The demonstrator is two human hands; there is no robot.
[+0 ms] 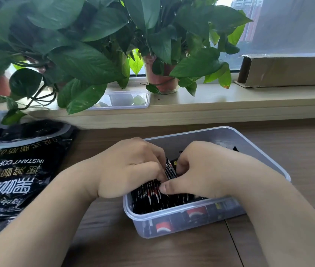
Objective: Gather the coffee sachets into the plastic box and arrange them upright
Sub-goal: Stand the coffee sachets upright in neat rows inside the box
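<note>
sachets (150, 194) in plastic box (252, 140), within grip of left hand (131, 166), right hand (206, 170)

"INSTANT COFFEE" on black bag (23, 170)

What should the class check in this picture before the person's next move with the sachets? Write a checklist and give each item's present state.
1. All visible sachets are inside the plastic box: ok.
2. Both the left hand and the right hand grip sachets: ok.
3. The near sachets stand on edge: ok.
4. The sachets under the hands are upright: cannot tell, hidden.
5. The plastic box rests flat on the table: ok.
6. The coffee bag is emptied: cannot tell.
</note>
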